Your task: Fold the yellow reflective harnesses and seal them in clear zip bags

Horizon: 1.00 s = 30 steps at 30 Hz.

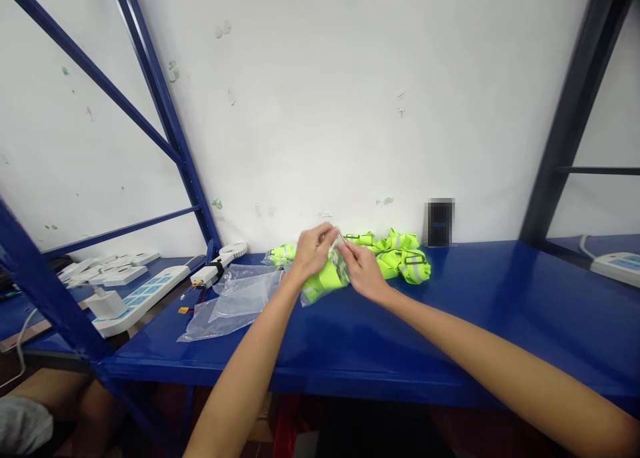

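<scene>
My left hand (315, 250) and my right hand (366, 271) are raised close together over the bench, each with its fingers pinched on the top edge of a clear plastic bag (325, 281). Folded fluorescent yellow fabric with a pale stripe sits inside this bag, which hangs slightly tilted. A thin reddish line shows along the bag's edge between my fingers. Behind my hands lie fluorescent yellow reflective vests (411, 263) in a loose heap. Part of another yellow bundle (283, 253) in clear plastic shows left of my left hand.
Flat clear plastic bags (240, 301) lie on the blue bench (450, 325) at the left. Beyond them are a white handheld fan (233, 250), a wired white box (206, 273) and a power strip (150, 298). A blurred dark object (440, 223) leans on the wall. Blue posts frame the left.
</scene>
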### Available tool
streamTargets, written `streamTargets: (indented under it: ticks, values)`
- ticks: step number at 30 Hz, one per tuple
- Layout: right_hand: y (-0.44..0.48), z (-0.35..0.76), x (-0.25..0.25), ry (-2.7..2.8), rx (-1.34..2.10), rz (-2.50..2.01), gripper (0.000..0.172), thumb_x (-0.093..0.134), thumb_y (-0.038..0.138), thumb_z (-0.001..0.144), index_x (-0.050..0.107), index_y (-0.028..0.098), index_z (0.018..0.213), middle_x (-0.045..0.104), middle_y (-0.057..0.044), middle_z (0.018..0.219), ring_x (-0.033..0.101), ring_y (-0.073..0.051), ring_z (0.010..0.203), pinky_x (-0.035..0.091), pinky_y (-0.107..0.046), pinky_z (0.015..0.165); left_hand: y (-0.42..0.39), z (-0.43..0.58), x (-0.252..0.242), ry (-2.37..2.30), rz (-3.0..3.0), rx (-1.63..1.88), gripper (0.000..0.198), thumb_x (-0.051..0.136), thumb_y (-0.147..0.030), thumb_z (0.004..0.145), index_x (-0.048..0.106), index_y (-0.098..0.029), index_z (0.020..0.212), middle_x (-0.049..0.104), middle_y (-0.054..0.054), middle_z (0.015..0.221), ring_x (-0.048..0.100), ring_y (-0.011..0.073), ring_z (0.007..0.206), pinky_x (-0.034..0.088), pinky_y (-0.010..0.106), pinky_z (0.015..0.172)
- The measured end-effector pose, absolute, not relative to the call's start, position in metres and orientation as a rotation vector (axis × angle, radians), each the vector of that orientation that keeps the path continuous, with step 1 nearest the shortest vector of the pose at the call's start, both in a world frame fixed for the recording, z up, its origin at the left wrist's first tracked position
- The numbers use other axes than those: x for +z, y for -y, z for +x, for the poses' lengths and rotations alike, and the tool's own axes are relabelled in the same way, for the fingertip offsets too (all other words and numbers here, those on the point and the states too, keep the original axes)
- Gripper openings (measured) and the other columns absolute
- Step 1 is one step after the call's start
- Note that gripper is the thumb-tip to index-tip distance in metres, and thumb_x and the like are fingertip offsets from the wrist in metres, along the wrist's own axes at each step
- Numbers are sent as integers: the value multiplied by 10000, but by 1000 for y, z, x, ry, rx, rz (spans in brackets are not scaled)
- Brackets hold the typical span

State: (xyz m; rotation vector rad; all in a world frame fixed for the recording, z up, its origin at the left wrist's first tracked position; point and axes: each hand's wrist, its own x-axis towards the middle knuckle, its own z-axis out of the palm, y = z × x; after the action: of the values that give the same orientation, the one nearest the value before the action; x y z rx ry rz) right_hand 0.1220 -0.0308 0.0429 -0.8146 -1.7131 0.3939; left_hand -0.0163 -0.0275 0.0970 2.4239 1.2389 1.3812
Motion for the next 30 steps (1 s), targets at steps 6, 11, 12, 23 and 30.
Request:
streamTargets:
  ticks: [6,11,12,23,30]
  values:
    - [-46,38,94,1390,526,-1021,462,233,520,987,487,207,761,570,-36,721,534,-177,692,441,-282,653,-4,-70,144,-1536,2350,2134,467,283,-468,985,443,-228,1351,548,104,1317,501,234,1204,344,405,1046]
    - [-78,68,103,1716,545,-1297,409,426,489,938,581,162,1130,685,-132,1028,637,-240,921,488,-361,835,-20,-113,74,-2239,2379,1015,411,360,-430,951,565,-252,1259,563,126,1311,479,330,1248,313,562,1055]
    - [-77,85,101,1783,509,-1281,353,552,421,882,608,167,1122,697,-118,1039,639,-238,945,474,-350,872,-23,-118,58,-2274,2351,834,423,368,-425,944,543,-264,1293,507,128,1388,441,344,1291,289,596,1060]
    - [-53,248,70,2114,-188,-1633,372,506,376,858,696,149,1083,692,-163,1088,634,-305,991,474,-370,812,-24,-79,45,-1983,2647,1027,404,369,-353,944,582,-238,1268,507,135,1344,463,315,1230,373,498,1026]
    - [-62,247,50,2347,-289,-1492,482,533,291,853,539,172,1320,566,-169,1309,494,-326,1228,399,-408,987,-24,-22,29,-1070,2903,571,383,313,-243,956,603,-228,1206,668,63,1071,598,205,1010,455,341,927]
